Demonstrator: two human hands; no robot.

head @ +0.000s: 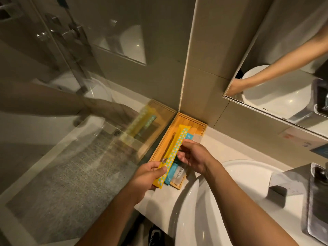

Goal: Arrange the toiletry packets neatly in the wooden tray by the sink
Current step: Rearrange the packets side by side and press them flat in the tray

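A long wooden tray (193,122) lies on the white counter in the corner, against the glass partition. A long yellow packet (174,149) with a teal-and-white checked stripe hovers lengthwise over the tray, its near end pinched by my left hand (148,175). My right hand (192,157) touches the packet's middle from the right, fingers curled at its edge. Under it in the tray lie a teal packet (171,174), a pale clear-wrapped packet (179,175) and another teal packet (190,136) at the far end, all partly hidden.
A white round sink basin (221,201) sits just right of the tray. The glass shower partition (88,139) rises on the tray's left and mirrors it. A mirror (284,77) hangs on the tiled wall; a dark tissue box (284,185) stands far right.
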